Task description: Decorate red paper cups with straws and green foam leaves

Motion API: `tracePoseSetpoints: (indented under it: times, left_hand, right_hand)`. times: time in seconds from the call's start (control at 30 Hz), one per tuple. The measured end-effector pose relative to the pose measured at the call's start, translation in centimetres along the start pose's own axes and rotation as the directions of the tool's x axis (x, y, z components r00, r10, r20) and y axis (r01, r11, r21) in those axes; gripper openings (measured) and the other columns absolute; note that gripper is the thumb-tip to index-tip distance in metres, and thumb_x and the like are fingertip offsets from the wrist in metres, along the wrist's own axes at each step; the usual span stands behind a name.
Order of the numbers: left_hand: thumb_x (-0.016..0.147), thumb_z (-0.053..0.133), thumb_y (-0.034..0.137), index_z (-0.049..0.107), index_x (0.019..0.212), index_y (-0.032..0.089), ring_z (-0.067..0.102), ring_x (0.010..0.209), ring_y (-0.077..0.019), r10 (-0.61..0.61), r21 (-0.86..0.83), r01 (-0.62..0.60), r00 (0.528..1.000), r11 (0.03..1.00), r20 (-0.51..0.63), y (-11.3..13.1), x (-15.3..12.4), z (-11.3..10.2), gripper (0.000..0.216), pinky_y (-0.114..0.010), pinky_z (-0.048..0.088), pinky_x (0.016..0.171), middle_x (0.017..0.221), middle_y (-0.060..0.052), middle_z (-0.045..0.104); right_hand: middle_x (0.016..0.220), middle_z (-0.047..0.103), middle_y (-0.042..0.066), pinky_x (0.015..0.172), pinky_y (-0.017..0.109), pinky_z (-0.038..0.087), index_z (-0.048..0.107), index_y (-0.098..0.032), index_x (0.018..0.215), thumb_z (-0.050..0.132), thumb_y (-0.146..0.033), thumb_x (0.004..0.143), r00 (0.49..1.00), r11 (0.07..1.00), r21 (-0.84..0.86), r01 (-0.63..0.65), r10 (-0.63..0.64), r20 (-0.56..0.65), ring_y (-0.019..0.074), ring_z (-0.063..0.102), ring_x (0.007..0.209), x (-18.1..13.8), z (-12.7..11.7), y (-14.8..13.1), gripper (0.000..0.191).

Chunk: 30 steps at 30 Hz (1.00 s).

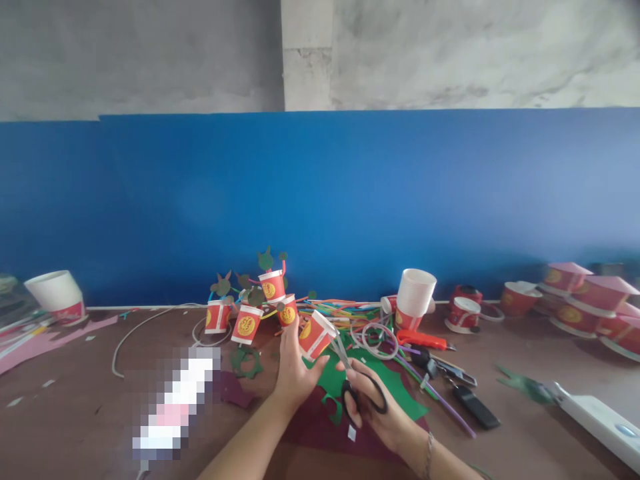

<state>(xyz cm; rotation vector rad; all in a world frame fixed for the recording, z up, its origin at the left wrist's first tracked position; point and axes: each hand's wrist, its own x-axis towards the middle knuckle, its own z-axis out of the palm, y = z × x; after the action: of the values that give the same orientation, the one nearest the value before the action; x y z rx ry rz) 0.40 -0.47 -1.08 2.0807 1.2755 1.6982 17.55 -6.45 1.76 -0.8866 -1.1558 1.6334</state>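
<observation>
My left hand (293, 367) grips a red and white paper cup (316, 335), which is tilted with its rim facing right. In my right hand (377, 393) is a pair of scissors (345, 353) with black handles, my fingers through the loops. The blades reach up to the cup's rim. Below both hands lie a green paper sheet (395, 380) and a dark maroon sheet (320, 440). Just beyond my left hand stand several small cups with green cut-out figures, among them one cup (247, 325) and a raised one (271, 285).
Coloured straws (345, 308) lie along the back. A stack of white cups (416, 293), a red-orange utility knife (425, 340), a black key fob (475, 405) and a white device (600, 417) are on the right. Pink paper (55, 340) and another cup stack (57, 297) lie left.
</observation>
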Motion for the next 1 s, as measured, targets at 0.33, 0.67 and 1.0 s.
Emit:
tracePoseSetpoints:
  times: [0.33,0.67,1.0]
  left_hand:
    - [0.078,0.064,0.027,0.041,0.122,0.020,0.058,0.107,-0.0253,-0.144,-0.193,0.152,0.988,0.969,0.051,-1.1,0.3,0.2,0.050,-0.039,0.048,0.088,0.119,-0.013,0.054]
    - [0.074,0.068,0.027,0.049,0.117,0.021,0.061,0.103,-0.0261,-0.085,-0.196,0.106,0.990,0.975,0.109,-0.6,0.8,-1.0,0.047,-0.039,0.050,0.084,0.114,-0.011,0.059]
    - [0.075,0.066,0.036,0.049,0.118,0.017,0.060,0.104,-0.0269,-0.304,-0.526,0.355,0.935,0.773,0.184,0.0,1.3,-0.5,0.051,-0.040,0.048,0.090,0.114,-0.012,0.062]
  right_hand:
    - [0.043,0.045,-0.009,0.039,0.019,0.020,0.050,-0.018,0.093,0.056,-0.055,0.078,0.998,0.998,0.002,-0.055,0.055,-0.024,0.0061,0.034,0.035,0.5,-1.0,-0.5,0.040]
    - [0.043,0.037,-0.012,0.041,0.019,0.025,0.053,-0.021,0.084,0.073,-0.034,0.065,0.959,0.716,-0.689,0.112,-0.258,-0.112,0.0062,0.033,0.039,1.6,-3.0,-0.8,0.030]
    - [0.043,0.042,-0.009,0.037,0.018,0.018,0.055,-0.018,0.088,0.061,-0.052,0.075,0.983,0.980,0.126,-0.156,0.141,0.118,0.0040,0.031,0.034,0.9,-2.8,-0.6,0.037]
